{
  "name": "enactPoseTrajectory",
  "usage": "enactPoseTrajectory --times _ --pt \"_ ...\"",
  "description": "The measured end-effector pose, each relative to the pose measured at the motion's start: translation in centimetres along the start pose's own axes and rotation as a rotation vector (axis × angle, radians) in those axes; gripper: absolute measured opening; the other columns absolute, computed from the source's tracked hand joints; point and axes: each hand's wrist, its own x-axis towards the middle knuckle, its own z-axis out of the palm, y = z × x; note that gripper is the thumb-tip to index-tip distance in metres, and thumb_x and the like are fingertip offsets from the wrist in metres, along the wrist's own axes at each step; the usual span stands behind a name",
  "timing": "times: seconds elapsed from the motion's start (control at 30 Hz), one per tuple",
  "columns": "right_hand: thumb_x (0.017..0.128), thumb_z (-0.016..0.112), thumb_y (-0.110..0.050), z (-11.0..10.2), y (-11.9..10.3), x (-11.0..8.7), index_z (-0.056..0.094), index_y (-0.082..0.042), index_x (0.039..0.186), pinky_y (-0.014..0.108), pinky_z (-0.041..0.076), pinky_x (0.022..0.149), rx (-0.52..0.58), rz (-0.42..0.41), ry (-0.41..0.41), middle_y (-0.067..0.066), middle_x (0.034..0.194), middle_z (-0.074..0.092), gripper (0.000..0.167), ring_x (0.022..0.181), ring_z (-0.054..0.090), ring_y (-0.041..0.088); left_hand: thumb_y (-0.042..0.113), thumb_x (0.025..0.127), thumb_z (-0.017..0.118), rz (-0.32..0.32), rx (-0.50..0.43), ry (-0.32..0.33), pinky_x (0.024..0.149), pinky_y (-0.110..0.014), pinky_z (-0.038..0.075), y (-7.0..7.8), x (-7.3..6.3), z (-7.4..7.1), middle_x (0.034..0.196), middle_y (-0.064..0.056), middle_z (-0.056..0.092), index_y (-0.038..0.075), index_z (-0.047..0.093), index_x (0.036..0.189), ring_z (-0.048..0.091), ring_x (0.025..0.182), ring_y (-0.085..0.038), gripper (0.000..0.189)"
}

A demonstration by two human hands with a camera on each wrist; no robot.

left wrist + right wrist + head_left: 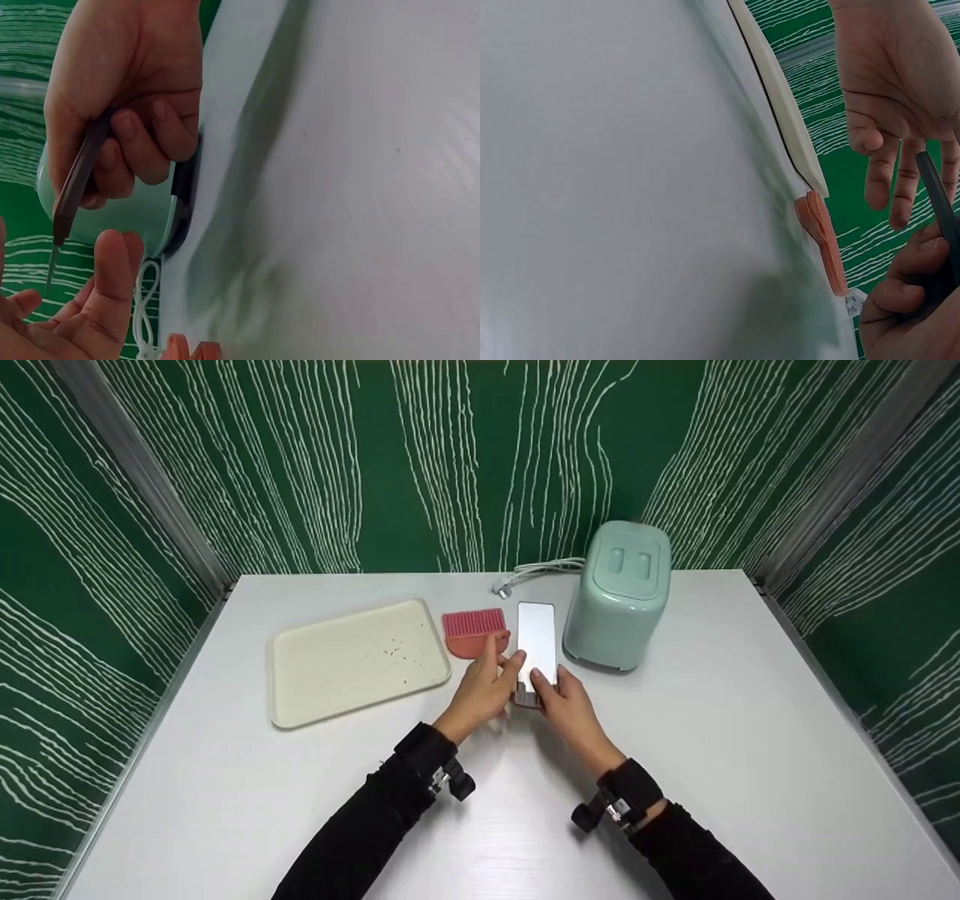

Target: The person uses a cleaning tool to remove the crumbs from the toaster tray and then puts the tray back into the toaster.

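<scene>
My right hand (574,712) grips a slim, flat handheld device (537,641) by its near end, thumb on top. Its face is shiny and pale, the near end dark with small rows like keys; exactly what it is I cannot tell. Seen edge-on in the left wrist view, the device (79,184) has a thick dark body and a thin clear sheet at its far end. My left hand (480,690) is beside the left edge, fingers spread and relaxed; in the right wrist view this hand (904,97) shows no grip. Contact with the device is unclear.
Beyond my left hand lies a coral half-round piece (469,646) with a ridged pink top. A cream tray (330,694) with dark specks lies at left. At right stands a mint-green toaster (619,622), its white cord and plug (504,587) behind. Green walls enclose the white table (750,735).
</scene>
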Motion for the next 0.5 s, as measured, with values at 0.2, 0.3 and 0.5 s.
enactPoseTrajectory --times 0.2,0.3,0.5 --pt "0.114 0.054 -0.028 -1.2 0.4 -0.4 0.064 -0.002 0.126 0.023 0.04 0.059 0.007 0.023 -0.012 -0.005 0.07 0.051 0.03 0.063 0.047 0.008 0.046 0.114 0.048 0.001 -0.018 -0.022 0.059 -0.042 0.062 1.4 1.1 0.0 0.127 -0.015 0.062 0.019 0.037 0.16 0.072 0.085 -0.027 0.055" --pt "0.114 0.054 -0.027 -1.7 0.8 -0.7 0.064 -0.002 0.129 0.023 0.039 0.057 0.013 0.034 -0.019 -0.005 0.068 0.051 0.031 0.061 0.047 0.009 0.046 0.114 0.049 0.038 0.039 -0.017 0.073 -0.039 0.061 2.0 1.6 0.0 0.131 -0.018 0.06 0.016 0.036 0.16 0.069 0.102 -0.027 0.057" --pt "0.114 0.054 -0.03 -2.5 1.2 -1.4 0.063 -0.002 0.127 0.024 0.038 0.052 -0.015 0.055 -0.03 -0.006 0.063 0.049 0.032 0.056 0.044 0.009 0.043 0.112 0.055 0.1 0.142 -0.034 0.097 -0.051 0.053 3.4 2.4 0.0 0.15 -0.023 0.054 0.013 0.034 0.162 0.058 0.135 -0.034 0.062"
